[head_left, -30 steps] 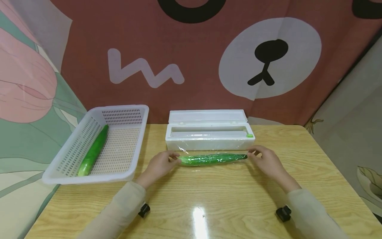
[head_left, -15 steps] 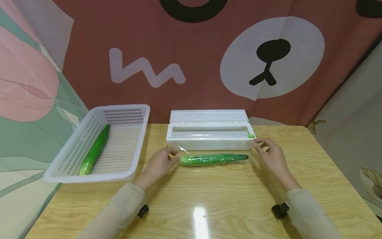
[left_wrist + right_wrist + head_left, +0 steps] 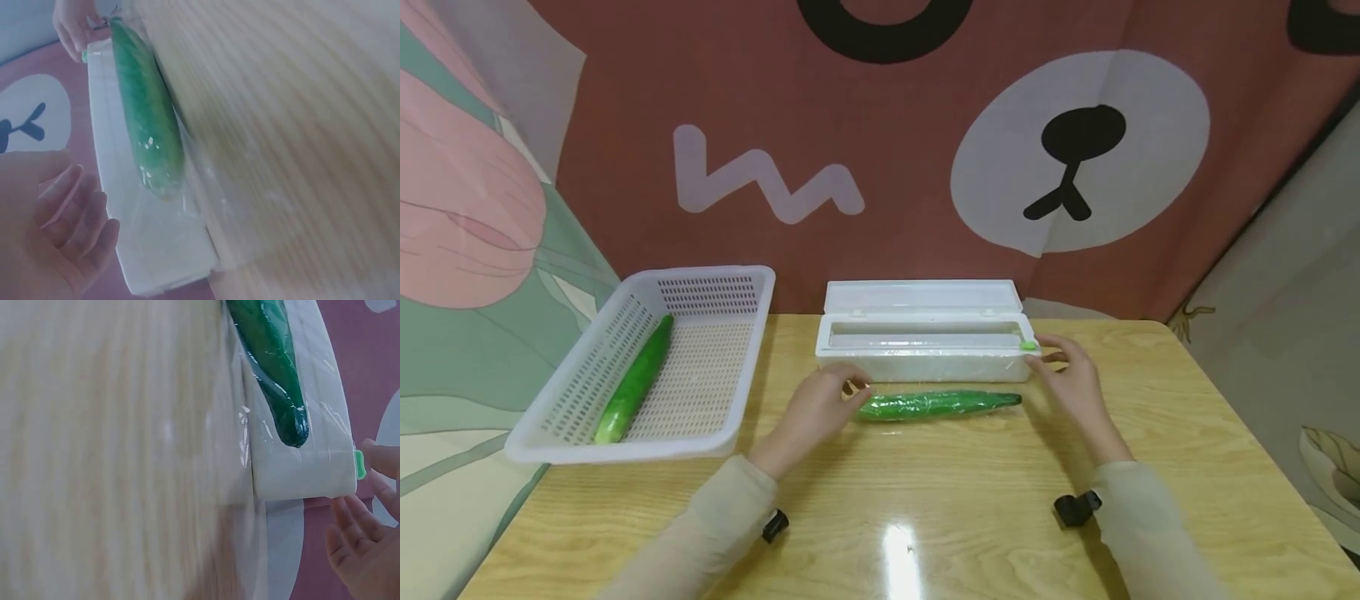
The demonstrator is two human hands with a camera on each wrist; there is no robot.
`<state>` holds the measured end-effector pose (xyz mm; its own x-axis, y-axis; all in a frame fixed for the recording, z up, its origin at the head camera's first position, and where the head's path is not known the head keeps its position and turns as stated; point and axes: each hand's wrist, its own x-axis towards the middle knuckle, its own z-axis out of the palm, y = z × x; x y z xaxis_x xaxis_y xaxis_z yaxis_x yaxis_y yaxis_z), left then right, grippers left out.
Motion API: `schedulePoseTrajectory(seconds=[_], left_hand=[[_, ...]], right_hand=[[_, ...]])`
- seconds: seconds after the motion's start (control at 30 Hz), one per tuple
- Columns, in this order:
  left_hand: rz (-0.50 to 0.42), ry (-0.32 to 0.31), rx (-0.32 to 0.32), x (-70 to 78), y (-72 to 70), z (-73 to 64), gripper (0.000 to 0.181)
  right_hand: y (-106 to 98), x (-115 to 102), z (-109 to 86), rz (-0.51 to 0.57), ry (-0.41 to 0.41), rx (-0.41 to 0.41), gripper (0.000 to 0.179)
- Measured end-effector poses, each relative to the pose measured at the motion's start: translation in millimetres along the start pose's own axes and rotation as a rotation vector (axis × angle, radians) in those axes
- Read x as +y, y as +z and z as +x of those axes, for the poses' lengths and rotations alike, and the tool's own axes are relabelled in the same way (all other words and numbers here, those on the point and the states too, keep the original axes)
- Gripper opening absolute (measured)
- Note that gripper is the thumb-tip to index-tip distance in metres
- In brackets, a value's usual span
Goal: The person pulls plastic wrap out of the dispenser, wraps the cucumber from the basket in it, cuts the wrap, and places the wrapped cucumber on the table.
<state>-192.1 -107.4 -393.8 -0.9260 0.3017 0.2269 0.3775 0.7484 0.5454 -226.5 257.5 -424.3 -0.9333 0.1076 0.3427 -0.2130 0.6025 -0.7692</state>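
Note:
A green cucumber (image 3: 943,404) lies crosswise on the table under clear cling film, just in front of a white cling film box (image 3: 925,367). My left hand (image 3: 820,406) is over the cucumber's left end in the head view; in the left wrist view its fingers (image 3: 90,222) bend loosely around nothing. At the box's right end, my right hand (image 3: 1073,375) holds the corner between thumb and fingers. The right wrist view shows the thumb beside the green slider (image 3: 359,464) and the other fingertips (image 3: 340,503) at the box's end edge.
A white plastic basket (image 3: 752,367) stands at the left with a second cucumber (image 3: 636,379) inside. The box's lid (image 3: 922,296) is raised at the back, near a printed cloth (image 3: 910,125). Wooden tabletop (image 3: 970,500) extends in front.
My right hand has left the cucumber's right tip and moved back to the box's right corner. My left hand has shifted right, over the cucumber's left end.

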Motion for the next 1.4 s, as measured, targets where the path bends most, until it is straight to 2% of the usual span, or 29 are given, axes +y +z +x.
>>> schedulePoseTrajectory(seconds=[0.27, 0.57, 0.8, 1.07, 1.4], left_hand=[[-0.006, 0.102, -0.048, 15.5, 8.4, 15.3, 0.016], [0.023, 0.145, -0.124, 37.1, 13.6, 34.4, 0.020], [0.023, 0.173, -0.130, 50.4, 21.9, 52.1, 0.019], [0.033, 0.276, -0.135, 70.1, 43.2, 79.9, 0.019], [0.071, 0.351, -0.150, 95.2, 62.0, 108.0, 0.022]], right_hand=[[3.1, 6.6, 4.4, 0.059, 0.098, -0.050, 0.047], [3.4, 14.2, 4.6, 0.081, 0.141, -0.115, 0.056], [6.7, 9.1, 6.8, 0.046, 0.127, -0.147, 0.057], [9.4, 9.6, 8.2, 0.049, 0.144, -0.116, 0.053], [8.4, 13.8, 9.0, 0.065, 0.127, -0.097, 0.050]])
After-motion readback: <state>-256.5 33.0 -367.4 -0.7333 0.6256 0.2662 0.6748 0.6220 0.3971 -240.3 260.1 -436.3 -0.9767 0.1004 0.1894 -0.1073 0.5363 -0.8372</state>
